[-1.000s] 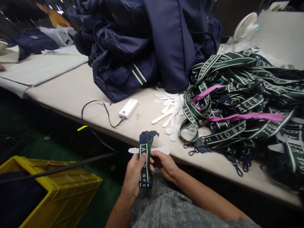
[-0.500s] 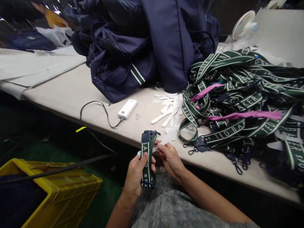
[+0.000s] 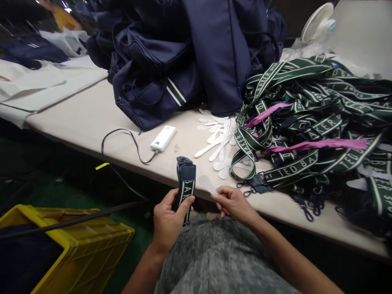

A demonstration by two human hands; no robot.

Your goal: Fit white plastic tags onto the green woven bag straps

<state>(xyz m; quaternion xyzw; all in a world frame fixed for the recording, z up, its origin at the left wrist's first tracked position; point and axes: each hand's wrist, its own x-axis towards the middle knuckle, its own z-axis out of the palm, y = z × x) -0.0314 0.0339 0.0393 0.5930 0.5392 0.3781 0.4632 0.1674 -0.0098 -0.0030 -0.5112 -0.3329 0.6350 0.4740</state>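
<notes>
My left hand [image 3: 171, 214] is closed around a folded green strap [image 3: 185, 183] with white lettering and a dark blue end piece, held upright in front of the table edge. To its right, my right hand [image 3: 234, 203] pinches a thin white strip [image 3: 208, 184], blurred by motion, beside the table's edge. The two hands are apart. More white strips [image 3: 223, 143] lie scattered on the table beyond. A large heap of green lettered straps [image 3: 309, 110] with dark clips and pink ties spreads over the right side.
Navy bags [image 3: 171, 61] are piled at the back of the table [image 3: 76, 118]. A white power bank [image 3: 163, 138] with a black cable lies near the front edge. A yellow crate [image 3: 88, 249] stands at the lower left. A person in yellow [image 3: 63, 18] is far back left.
My right hand has moved right, away from the folded strap, with a white strip. My left hand has shifted slightly left and turned the strap. The view has shifted slightly.
</notes>
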